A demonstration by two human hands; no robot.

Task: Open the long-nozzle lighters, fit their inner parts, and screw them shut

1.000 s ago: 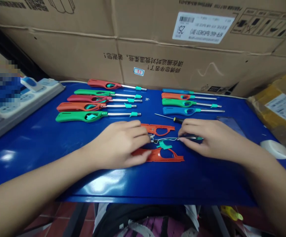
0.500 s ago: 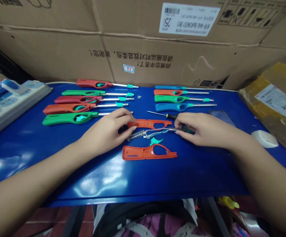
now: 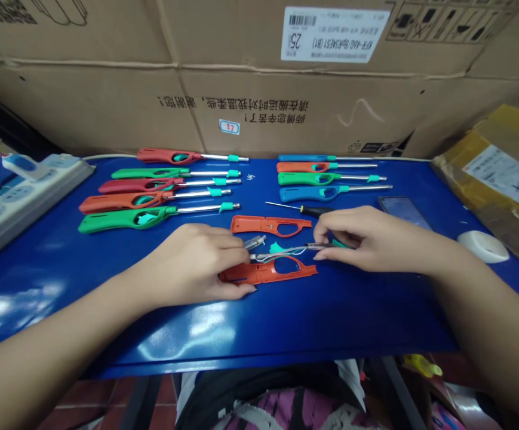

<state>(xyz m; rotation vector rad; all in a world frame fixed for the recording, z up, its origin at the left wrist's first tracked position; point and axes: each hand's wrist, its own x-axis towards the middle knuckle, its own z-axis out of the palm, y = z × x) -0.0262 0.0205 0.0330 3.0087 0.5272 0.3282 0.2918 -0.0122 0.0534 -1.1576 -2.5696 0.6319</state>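
Two orange lighter shell halves lie on the blue table (image 3: pixel 286 322): the far half (image 3: pixel 270 225) and the near half (image 3: pixel 268 272). My left hand (image 3: pixel 196 266) pinches the clear end of the lighter's inner assembly (image 3: pixel 281 248), a metal tube with thin wires and a teal trigger, just above the near half. My right hand (image 3: pixel 367 239) pinches the same assembly's other end. A thin black-handled screwdriver (image 3: pixel 304 209) lies just beyond my right hand.
Several finished long-nosed lighters lie in two rows at the back, one group on the left (image 3: pixel 151 194) and one on the right (image 3: pixel 326 176). Cardboard boxes (image 3: pixel 250 77) wall the far edge. A power strip (image 3: pixel 21 191) sits left; a phone (image 3: pixel 405 210), white mouse (image 3: pixel 483 246) and parcel (image 3: pixel 496 173) sit right.
Both hands carried the inner assembly nearer, from beside the far orange half down over the near half. My left hand now rests on the near half's left end.
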